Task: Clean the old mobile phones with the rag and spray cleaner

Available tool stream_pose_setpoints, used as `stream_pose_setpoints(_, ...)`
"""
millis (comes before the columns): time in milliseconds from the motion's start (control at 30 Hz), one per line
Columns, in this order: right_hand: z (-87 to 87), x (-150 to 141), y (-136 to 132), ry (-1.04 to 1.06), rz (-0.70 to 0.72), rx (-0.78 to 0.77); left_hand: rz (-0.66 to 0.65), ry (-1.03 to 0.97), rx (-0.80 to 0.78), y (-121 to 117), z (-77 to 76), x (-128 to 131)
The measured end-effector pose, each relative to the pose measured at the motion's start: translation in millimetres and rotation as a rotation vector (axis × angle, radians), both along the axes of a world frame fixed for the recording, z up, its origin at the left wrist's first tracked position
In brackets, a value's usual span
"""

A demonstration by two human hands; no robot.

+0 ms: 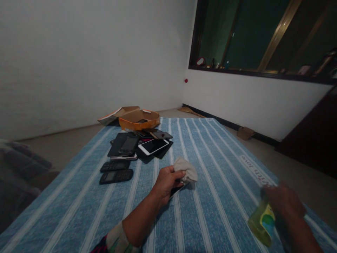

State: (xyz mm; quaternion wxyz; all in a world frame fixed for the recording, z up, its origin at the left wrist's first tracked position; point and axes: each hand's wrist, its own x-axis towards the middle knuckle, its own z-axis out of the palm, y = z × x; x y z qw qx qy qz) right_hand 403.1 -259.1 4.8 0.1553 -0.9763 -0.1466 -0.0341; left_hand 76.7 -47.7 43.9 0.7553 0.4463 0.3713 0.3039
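My left hand [166, 182] is closed on a crumpled white cloth [186, 169] near the middle of the striped cover. Under the cloth and fingers, part of a dark, flat phone [177, 190] shows; most of it is hidden. At the lower right, my right hand [285, 201] is wrapped round the top of a yellow-green bottle [259, 222] with a blue and green label. Motion blurs that hand, and the bottle tilts. Left of my left hand lie two dark keypad phones [116, 176], one behind the other.
Beyond the keypad phones is a pile with a white-framed phone [153, 146] and several dark phones and tablets. Behind it stands an open orange cardboard box [139, 123]. A blue and white striped cover [218, 182] lies beneath everything. Walls and a window [244, 35] are behind.
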Motion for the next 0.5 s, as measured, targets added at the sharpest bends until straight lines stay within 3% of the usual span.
stream_pose_setpoints(67,14.3,-20.5,5.8,-0.07,-0.045,0.008,-0.002,0.002,-0.01,-0.4,-0.9,0.8)
stream_pose_setpoints(133,29.0,-53.2,23.2,-0.053,0.148,0.214,-0.017,-0.001,-0.022,-1.6,-2.3,2.3)
stream_pose_setpoints(200,39.3,-92.3,48.8,0.212,0.41,0.516,-0.038,-0.014,-0.031,-3.5,-3.7,4.1)
stream_pose_setpoints(267,43.7,-129.8,77.5,0.62,0.672,0.689,-0.068,-0.032,-0.04,-5.5,-3.9,4.9)
stream_pose_setpoints(400,41.8,-173.7,125.9,1.109,0.983,0.785,-0.136,-0.1,-0.023,-6.2,1.4,-1.2)
stream_pose_setpoints(500,40.0,-179.1,148.0,1.309,1.048,0.832,-0.15,-0.109,0.069,-0.3,8.2,-10.2)
